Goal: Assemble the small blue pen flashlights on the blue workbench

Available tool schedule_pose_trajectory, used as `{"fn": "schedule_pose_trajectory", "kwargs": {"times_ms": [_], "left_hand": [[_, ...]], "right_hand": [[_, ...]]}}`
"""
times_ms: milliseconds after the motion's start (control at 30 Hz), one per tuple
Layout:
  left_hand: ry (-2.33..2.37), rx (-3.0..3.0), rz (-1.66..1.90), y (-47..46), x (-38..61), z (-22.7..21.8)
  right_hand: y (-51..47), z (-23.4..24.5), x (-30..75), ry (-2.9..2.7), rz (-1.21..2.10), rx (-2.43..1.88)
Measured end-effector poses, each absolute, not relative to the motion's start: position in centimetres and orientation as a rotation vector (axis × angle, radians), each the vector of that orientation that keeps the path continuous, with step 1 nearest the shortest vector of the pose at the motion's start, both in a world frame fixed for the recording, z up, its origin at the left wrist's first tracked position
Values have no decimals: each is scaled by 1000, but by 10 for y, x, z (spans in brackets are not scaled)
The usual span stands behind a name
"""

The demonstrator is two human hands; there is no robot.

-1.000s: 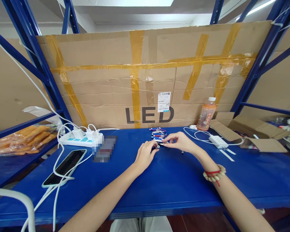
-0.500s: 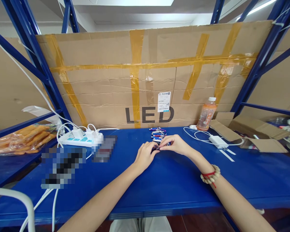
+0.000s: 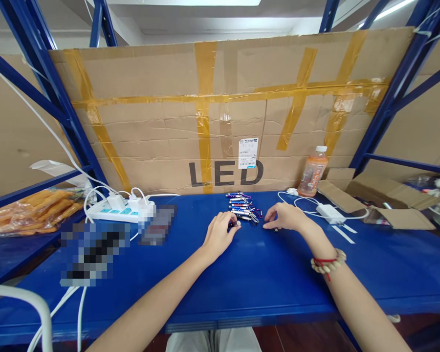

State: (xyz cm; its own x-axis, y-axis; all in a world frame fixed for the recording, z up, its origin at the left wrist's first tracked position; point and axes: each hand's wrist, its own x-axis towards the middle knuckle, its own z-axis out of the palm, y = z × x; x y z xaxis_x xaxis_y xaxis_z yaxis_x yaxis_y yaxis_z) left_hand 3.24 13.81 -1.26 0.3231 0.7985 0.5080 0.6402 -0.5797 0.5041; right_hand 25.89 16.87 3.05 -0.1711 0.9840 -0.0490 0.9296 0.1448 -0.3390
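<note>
My left hand (image 3: 219,232) is closed around a small dark cylinder (image 3: 231,225) with a pale, shiny end; most of it is hidden by the fingers. To the right, my right hand (image 3: 288,217) hovers low over the blue tabletop, thumb and forefinger apart. A tiny dark piece (image 3: 275,230) shows below that hand; whether the fingers touch it is unclear. Just beyond and between the hands lies a row of slim metallic penlight-like sticks (image 3: 238,206) in blue, red, silver and black, with carabiner-style clips at their right ends.
A white power strip (image 3: 112,213) with plugs and a blurred phone-like object (image 3: 159,224) lie left. At right stand an orange drink bottle (image 3: 313,172), a white adapter (image 3: 330,213) with cable, and an open cardboard box (image 3: 407,219). A cardboard panel (image 3: 150,132) closes the back.
My right hand has let go of the small dark cylinder and moved right, its fingers now apart. My left hand stays in place with the cylinder, and more of the row of sticks shows.
</note>
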Motion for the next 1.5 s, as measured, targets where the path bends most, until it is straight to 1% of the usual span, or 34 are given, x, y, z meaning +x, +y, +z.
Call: {"fn": "schedule_pose_trajectory", "kwargs": {"times_ms": [133,233,467,600,667,733,833,1067,1300,1500], "left_hand": [[1316,2367,1120,139,32,-15],[1323,2363,1151,139,31,-17],[1318,2307,1158,139,32,-18],[1303,2280,1151,138,32,-20],[1289,2274,1147,139,32,-21],[1264,2273,1151,140,31,-22],[1222,2317,1195,141,31,-22],[1249,2403,1244,141,31,-22],[1201,2424,1177,142,30,-23],[1205,2456,1151,144,29,-24]], "right_hand": [[171,23,263,-2208,646,-1968],[174,17,263,-2217,692,-1898],[179,19,258,-2184,443,-1569],[177,18,244,-2069,399,-1344],[176,14,233,-1946,483,-1134],[175,9,221,-1829,639,-955],[174,3,205,-1706,877,-846],[169,2,193,-1521,1119,-892],[169,2,197,-1492,1166,-996],[166,9,199,-1573,1136,-1006]]}}
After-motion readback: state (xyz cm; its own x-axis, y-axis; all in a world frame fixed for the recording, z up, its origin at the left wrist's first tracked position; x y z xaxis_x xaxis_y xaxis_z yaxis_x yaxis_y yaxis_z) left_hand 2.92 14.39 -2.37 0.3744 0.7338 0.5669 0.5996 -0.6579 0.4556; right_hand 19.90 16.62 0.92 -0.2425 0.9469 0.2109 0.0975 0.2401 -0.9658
